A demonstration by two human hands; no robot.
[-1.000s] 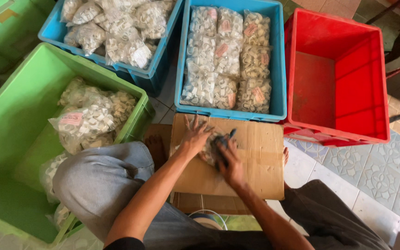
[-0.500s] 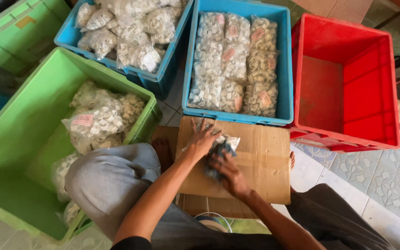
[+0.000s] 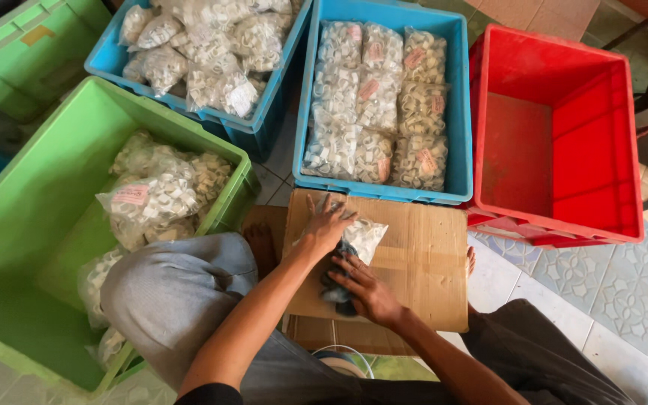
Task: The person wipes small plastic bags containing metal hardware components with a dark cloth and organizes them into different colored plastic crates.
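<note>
Head cam was looking straight down at a flattened cardboard sheet lying across the lap, and on it sat a small clear plastic bag stuffed with little white pieces. My left hand was spread flat on top of the bag, pressing it down. My right hand was just beside it at about 5 o'clock, fingers curled around a dark bunched-up bit at the bag's near end; might've been its neck or some small tool, I honestly couldn't tell from that angle.

My read on handling: that bag looked light and squishy, loose bits shifting inside, with slick film that'd slide on cardboard. I'd have gripped it by the gathered end rather than the belly, since a hard squeeze could split the thin plastic.

Around it: at 12 o'clock a blue crate with matching bags packed in neat rows, touching the cardboard's far edge. At 11 o'clock a second blue crate had bags heaped loosely. At 9 o'clock a green crate held a few bags, right against my left knee. At 2 o'clock was a red crate, nothing showing inside. The crates boxed me in, so anything leaving the cardboard had to clear a crate wall.
</note>
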